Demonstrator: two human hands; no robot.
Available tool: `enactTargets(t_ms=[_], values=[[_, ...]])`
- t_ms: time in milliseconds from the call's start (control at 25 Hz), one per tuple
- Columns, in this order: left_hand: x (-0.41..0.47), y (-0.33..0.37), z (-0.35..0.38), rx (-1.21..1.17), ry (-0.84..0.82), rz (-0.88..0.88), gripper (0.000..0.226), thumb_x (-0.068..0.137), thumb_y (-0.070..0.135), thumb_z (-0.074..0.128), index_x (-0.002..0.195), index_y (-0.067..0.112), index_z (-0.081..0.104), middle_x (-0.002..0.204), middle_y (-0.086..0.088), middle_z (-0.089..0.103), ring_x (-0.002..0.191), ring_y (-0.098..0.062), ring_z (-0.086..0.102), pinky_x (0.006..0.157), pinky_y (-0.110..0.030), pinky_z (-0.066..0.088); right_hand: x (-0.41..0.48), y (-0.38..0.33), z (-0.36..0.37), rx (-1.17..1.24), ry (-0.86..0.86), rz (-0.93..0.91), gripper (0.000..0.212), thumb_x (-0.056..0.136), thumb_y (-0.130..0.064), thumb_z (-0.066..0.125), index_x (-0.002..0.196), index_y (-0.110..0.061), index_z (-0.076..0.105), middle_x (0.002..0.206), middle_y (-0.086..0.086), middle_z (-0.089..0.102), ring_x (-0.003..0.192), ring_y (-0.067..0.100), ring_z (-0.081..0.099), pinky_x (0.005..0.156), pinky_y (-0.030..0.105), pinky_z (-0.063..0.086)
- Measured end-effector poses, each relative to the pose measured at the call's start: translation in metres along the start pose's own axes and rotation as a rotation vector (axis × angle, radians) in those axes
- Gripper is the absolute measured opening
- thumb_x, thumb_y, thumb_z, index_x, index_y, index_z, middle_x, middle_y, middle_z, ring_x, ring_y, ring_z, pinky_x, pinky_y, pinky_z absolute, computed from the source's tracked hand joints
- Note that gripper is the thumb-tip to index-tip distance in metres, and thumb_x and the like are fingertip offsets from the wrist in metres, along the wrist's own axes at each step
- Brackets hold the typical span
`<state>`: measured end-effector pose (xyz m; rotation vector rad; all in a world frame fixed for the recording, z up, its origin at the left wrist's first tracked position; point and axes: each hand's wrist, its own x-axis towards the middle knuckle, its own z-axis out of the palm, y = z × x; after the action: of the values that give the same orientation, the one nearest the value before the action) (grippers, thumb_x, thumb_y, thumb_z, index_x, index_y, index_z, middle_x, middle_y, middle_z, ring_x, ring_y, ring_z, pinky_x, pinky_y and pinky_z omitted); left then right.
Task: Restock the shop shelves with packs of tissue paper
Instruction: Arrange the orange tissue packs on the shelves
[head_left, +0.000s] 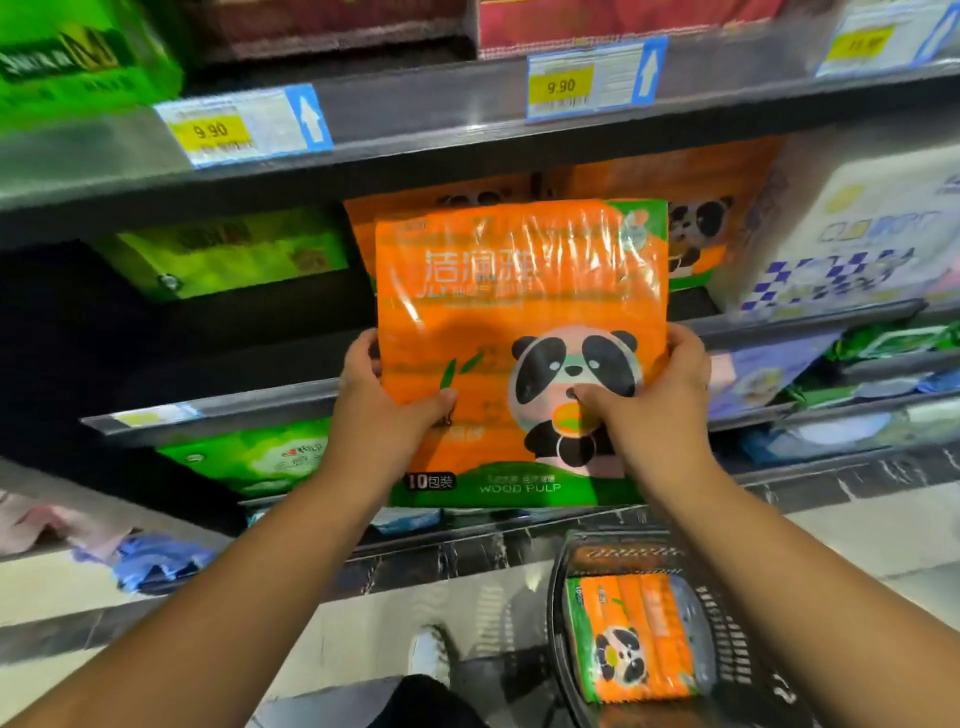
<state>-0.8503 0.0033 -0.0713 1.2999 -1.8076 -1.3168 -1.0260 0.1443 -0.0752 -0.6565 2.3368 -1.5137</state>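
Observation:
I hold an orange tissue pack (519, 312) with a panda print upright in front of the middle shelf (234, 405). My left hand (384, 410) grips its lower left edge and my right hand (654, 405) grips its lower right edge, thumbs on the front face. Behind it, on the shelf, stand more orange panda packs (696, 218). Another orange panda pack (631, 636) lies in a black basket (727, 649) on the floor at the lower right.
A green pack (228, 254) sits on the shelf to the left, with a dark gap beside it. A white and blue pack (852, 234) stands to the right. Price tags (561, 85) hang on the upper shelf edge. My shoe (431, 654) is beside the basket.

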Motion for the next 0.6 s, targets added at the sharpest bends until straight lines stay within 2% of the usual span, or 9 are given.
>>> enactTargets(t_ms=[120,200,280,360,440,520,600], values=[[0.01,-0.006,-0.015,0.04,0.064,0.006,0.078,0.069,0.026,0.083,0.13,0.037,0.036,0.13,0.002,0.051,0.113,-0.017,0.055,0.096,-0.046,0.048,0.014,-0.008,0.017,-0.015,-0.059,-0.055,0.083,0.063,-0.019,0.088,0.128,-0.024,0.037,0.126,0.002,0.042,0.117,0.028,0.047,0.098,0.046,0.045],[0.017,-0.01,-0.024,0.086,0.119,0.038,0.08,0.069,0.025,0.083,0.133,0.032,0.035,0.132,0.0,0.047,0.115,-0.018,0.052,0.097,-0.045,0.046,0.023,-0.012,0.029,0.017,-0.132,-0.038,0.084,0.062,-0.02,0.087,0.126,-0.031,0.034,0.121,0.003,0.051,0.11,0.027,0.055,0.092,0.047,0.05],[0.025,-0.011,-0.031,0.123,0.166,0.072,0.081,0.07,0.022,0.083,0.134,0.029,0.035,0.132,-0.001,0.045,0.116,-0.018,0.05,0.097,-0.043,0.046,0.028,-0.015,0.037,0.082,-0.217,0.013,0.083,0.067,-0.013,0.085,0.127,-0.029,0.03,0.106,-0.002,0.06,0.097,0.017,0.061,0.079,0.036,0.053],[0.033,-0.012,-0.036,0.129,0.196,0.08,0.08,0.07,0.02,0.083,0.134,0.028,0.035,0.132,-0.002,0.044,0.115,-0.017,0.049,0.096,-0.04,0.045,0.033,-0.016,0.043,0.142,-0.252,0.044,0.079,0.072,-0.005,0.081,0.129,-0.023,0.03,0.096,-0.008,0.06,0.088,0.009,0.06,0.068,0.026,0.049],[0.036,-0.017,-0.04,0.137,0.193,0.085,0.079,0.07,0.021,0.083,0.133,0.029,0.036,0.132,-0.002,0.045,0.114,-0.015,0.049,0.093,-0.037,0.045,0.037,-0.019,0.047,0.198,-0.259,0.074,0.083,0.073,-0.003,0.08,0.134,-0.025,0.028,0.099,-0.008,0.059,0.091,0.012,0.06,0.074,0.026,0.049],[0.032,-0.025,-0.043,0.144,0.16,0.099,0.076,0.07,0.023,0.083,0.129,0.03,0.035,0.13,-0.002,0.046,0.112,-0.015,0.051,0.091,-0.036,0.047,0.04,-0.016,0.053,0.217,-0.304,0.079,0.089,0.072,-0.002,0.08,0.138,-0.032,0.028,0.111,-0.006,0.059,0.101,0.017,0.058,0.083,0.036,0.05],[0.021,-0.033,-0.042,0.127,0.139,0.083,0.069,0.073,0.027,0.082,0.122,0.03,0.034,0.123,0.002,0.049,0.105,-0.012,0.053,0.084,-0.032,0.048,0.034,-0.01,0.056,0.226,-0.342,0.091,0.088,0.073,-0.001,0.079,0.138,-0.032,0.029,0.117,-0.005,0.057,0.108,0.02,0.056,0.082,0.035,0.052]])
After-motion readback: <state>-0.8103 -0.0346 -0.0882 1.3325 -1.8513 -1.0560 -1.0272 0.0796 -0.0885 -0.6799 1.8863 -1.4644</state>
